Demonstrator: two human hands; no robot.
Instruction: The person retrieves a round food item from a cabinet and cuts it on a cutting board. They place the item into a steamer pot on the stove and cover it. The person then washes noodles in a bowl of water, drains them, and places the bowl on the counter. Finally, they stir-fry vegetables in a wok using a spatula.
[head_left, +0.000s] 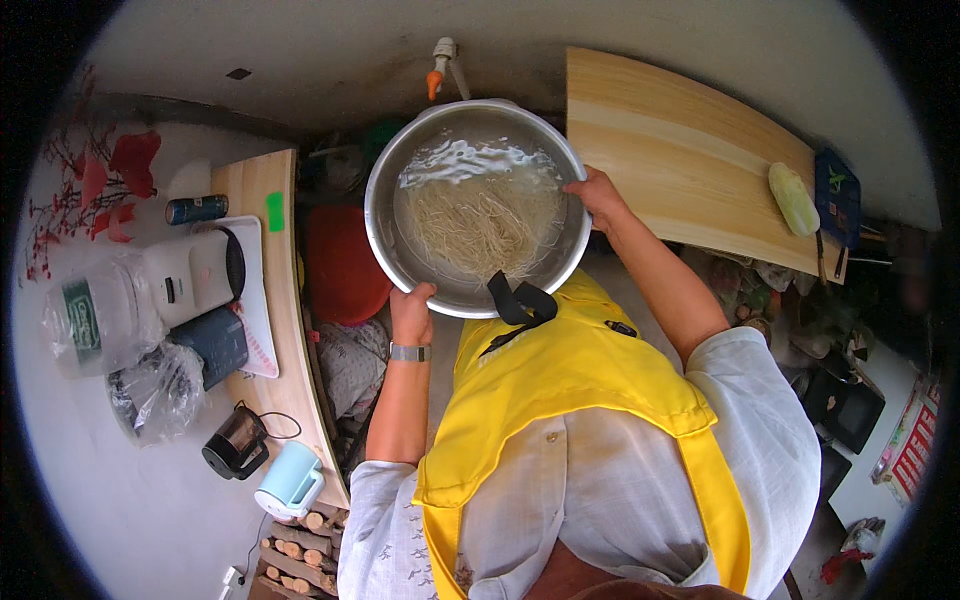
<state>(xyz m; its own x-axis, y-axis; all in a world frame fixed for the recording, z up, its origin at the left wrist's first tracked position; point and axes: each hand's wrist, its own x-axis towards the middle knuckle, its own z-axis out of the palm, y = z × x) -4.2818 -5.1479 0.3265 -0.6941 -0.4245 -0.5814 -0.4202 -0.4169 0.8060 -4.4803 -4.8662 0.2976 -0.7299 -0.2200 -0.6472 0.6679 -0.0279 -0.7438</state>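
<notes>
Both hands hold a large round stainless steel basin (381, 259) in front of the yellow apron (570, 360). My left hand (412, 315) grips the rim at its lower left, thumb on top. At the right side of the rim, my right hand (596, 196) has hold, fingers partly hidden beneath. Thin pale noodle-like strands (480, 225) lie in rippling water (472, 161) inside the basin. A black strap (525, 304) from the apron overlaps the near rim. Beyond the far rim, a wall tap with an orange handle (434, 81) sticks out.
A wooden board (690, 150) at right holds a napa cabbage (793, 199) beside a blue tray (836, 199). Left stands a wooden table (289, 322) with a white tray (262, 300), a light blue kettle (289, 478) and a dark glass jug (236, 442). A red basin (341, 262) sits lower, between them.
</notes>
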